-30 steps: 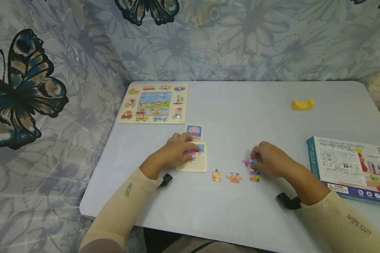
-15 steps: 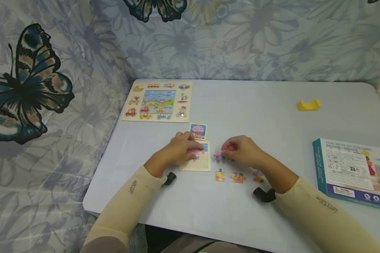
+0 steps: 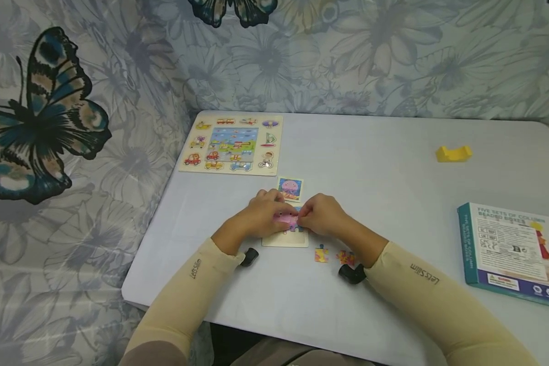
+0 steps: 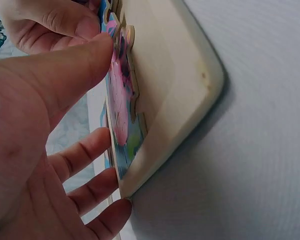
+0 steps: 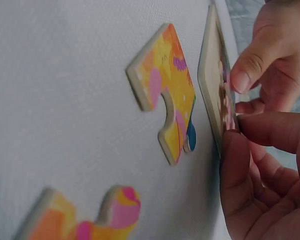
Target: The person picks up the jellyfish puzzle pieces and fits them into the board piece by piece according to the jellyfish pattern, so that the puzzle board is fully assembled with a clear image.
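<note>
From where I stand, a small tray (image 3: 285, 243) lies on the pale counter (image 3: 375, 173), centre of the frame. The left hand (image 3: 266, 214), fingers relaxed, rests against it; the right hand (image 3: 326, 216) pinches a puzzle piece (image 3: 296, 229) at its right side — the fitting step, I judge. Next calls for lining up edges and pressing flat — two loose pieces (image 3: 321, 254) lie lower right of the tray.
</note>
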Action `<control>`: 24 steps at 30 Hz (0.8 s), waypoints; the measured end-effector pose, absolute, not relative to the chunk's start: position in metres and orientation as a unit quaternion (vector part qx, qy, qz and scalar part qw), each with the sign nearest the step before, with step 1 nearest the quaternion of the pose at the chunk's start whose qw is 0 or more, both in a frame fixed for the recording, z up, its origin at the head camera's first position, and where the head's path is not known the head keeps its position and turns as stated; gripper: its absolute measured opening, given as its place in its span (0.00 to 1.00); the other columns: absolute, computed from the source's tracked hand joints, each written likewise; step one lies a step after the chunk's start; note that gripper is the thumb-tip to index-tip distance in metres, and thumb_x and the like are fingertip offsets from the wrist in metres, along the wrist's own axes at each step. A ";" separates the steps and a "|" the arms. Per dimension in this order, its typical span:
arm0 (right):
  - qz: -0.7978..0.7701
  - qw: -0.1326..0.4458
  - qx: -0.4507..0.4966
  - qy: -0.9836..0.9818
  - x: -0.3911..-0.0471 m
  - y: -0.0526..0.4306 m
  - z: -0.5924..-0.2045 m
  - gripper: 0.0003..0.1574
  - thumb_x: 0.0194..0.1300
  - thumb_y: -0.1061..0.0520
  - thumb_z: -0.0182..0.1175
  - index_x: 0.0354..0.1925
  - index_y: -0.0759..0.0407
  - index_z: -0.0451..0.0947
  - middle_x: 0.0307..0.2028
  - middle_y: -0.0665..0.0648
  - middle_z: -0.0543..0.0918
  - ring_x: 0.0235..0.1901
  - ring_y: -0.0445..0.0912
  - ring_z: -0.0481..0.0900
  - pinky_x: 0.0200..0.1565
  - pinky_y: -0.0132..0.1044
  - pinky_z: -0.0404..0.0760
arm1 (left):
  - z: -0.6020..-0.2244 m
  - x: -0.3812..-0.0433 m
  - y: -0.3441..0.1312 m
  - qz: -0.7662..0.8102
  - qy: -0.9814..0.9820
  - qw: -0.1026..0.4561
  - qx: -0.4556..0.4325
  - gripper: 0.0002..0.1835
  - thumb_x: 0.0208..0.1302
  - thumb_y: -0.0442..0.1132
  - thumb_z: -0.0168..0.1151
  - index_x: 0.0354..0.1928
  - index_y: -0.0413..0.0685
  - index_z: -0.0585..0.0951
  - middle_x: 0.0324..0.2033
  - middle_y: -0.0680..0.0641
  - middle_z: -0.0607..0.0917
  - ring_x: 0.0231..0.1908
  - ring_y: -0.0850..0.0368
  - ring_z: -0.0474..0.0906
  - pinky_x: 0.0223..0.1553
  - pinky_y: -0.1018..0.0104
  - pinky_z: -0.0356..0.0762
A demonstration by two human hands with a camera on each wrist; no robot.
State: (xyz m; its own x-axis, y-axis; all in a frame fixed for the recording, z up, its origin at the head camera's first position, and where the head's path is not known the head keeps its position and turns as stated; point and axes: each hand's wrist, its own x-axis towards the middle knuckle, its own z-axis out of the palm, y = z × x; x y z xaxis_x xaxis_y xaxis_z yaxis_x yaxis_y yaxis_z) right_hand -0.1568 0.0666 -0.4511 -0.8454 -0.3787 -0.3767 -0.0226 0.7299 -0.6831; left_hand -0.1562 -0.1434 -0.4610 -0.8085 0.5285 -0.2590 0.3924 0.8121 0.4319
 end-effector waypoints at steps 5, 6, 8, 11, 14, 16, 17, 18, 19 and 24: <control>-0.329 0.254 -0.106 0.903 -0.159 0.065 -0.447 0.06 0.64 0.55 0.69 0.29 0.53 0.87 0.27 0.51 0.85 0.29 0.45 0.79 0.29 0.34 0.76 | -0.461 -0.157 -0.136 0.183 0.941 0.171 0.229 0.14 0.66 0.53 0.69 0.54 0.77 0.85 0.52 0.55 0.73 0.49 0.53 0.63 0.50 0.55 0.66; -0.323 0.253 -0.105 0.906 -0.159 0.064 -0.446 0.06 0.63 0.55 0.70 0.28 0.52 0.87 0.27 0.51 0.85 0.30 0.46 0.78 0.31 0.34 0.76 | -0.460 -0.157 -0.135 0.185 0.942 0.170 0.223 0.14 0.66 0.52 0.70 0.53 0.77 0.86 0.51 0.55 0.73 0.49 0.53 0.64 0.50 0.55 0.66; -0.307 0.248 -0.109 0.912 -0.161 0.063 -0.446 0.07 0.63 0.54 0.71 0.28 0.52 0.86 0.27 0.50 0.85 0.31 0.46 0.78 0.32 0.35 0.75 | -0.460 -0.157 -0.133 0.188 0.944 0.170 0.213 0.14 0.64 0.51 0.72 0.51 0.76 0.86 0.50 0.54 0.74 0.49 0.52 0.64 0.49 0.55 0.66; -0.283 0.244 -0.106 0.922 -0.162 0.063 -0.445 0.09 0.61 0.53 0.73 0.27 0.52 0.84 0.27 0.51 0.83 0.31 0.48 0.77 0.33 0.37 0.74 | -0.459 -0.157 -0.130 0.190 0.945 0.175 0.200 0.14 0.62 0.50 0.74 0.49 0.76 0.87 0.50 0.54 0.74 0.50 0.52 0.64 0.49 0.54 0.66; -0.267 0.240 -0.101 0.928 -0.163 0.064 -0.445 0.13 0.58 0.51 0.76 0.28 0.54 0.81 0.27 0.52 0.81 0.31 0.48 0.76 0.32 0.37 0.73 | -0.458 -0.159 -0.128 0.193 0.945 0.183 0.189 0.14 0.60 0.49 0.76 0.47 0.77 0.88 0.49 0.54 0.74 0.50 0.52 0.64 0.50 0.54 0.66; -0.265 0.240 -0.099 0.929 -0.165 0.065 -0.445 0.15 0.56 0.50 0.77 0.29 0.54 0.80 0.27 0.53 0.80 0.32 0.49 0.76 0.33 0.38 0.72 | -0.457 -0.160 -0.128 0.198 0.945 0.189 0.180 0.14 0.59 0.49 0.77 0.45 0.76 0.88 0.48 0.54 0.74 0.50 0.52 0.64 0.50 0.54 0.66; -0.265 0.241 -0.101 0.928 -0.166 0.066 -0.446 0.16 0.56 0.50 0.78 0.29 0.54 0.80 0.27 0.52 0.80 0.32 0.48 0.75 0.33 0.38 0.72 | -0.456 -0.161 -0.128 0.201 0.944 0.192 0.175 0.14 0.58 0.48 0.77 0.45 0.76 0.88 0.48 0.54 0.74 0.50 0.52 0.64 0.50 0.53 0.66; -0.268 0.242 -0.103 0.927 -0.167 0.066 -0.446 0.16 0.55 0.49 0.78 0.29 0.54 0.80 0.27 0.52 0.80 0.32 0.48 0.75 0.33 0.38 0.72 | -0.456 -0.162 -0.127 0.203 0.944 0.196 0.172 0.13 0.58 0.48 0.78 0.44 0.76 0.88 0.48 0.54 0.74 0.50 0.52 0.64 0.51 0.53 0.66; -0.271 0.244 -0.106 0.925 -0.168 0.067 -0.447 0.16 0.56 0.49 0.77 0.29 0.54 0.80 0.27 0.52 0.80 0.32 0.48 0.75 0.33 0.38 0.71 | -0.455 -0.162 -0.127 0.206 0.943 0.200 0.168 0.13 0.57 0.48 0.78 0.43 0.76 0.88 0.48 0.54 0.74 0.50 0.51 0.64 0.51 0.53 0.66; -0.278 0.249 -0.116 0.921 -0.172 0.071 -0.449 0.14 0.60 0.49 0.74 0.29 0.54 0.80 0.27 0.53 0.79 0.33 0.49 0.74 0.34 0.39 0.70 | -0.455 -0.165 -0.127 0.213 0.941 0.211 0.157 0.13 0.57 0.47 0.78 0.43 0.76 0.88 0.51 0.54 0.75 0.52 0.51 0.64 0.53 0.52 0.66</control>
State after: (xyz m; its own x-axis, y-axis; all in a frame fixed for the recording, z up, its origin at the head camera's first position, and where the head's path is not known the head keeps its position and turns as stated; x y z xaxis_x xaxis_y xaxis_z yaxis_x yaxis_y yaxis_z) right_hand -0.1720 0.0709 -0.4485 -0.8491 -0.3518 -0.3940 -0.0752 0.8188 -0.5691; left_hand -0.1646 -0.1266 -0.4547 -0.8617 0.3856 -0.3298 0.2057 0.8597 0.4676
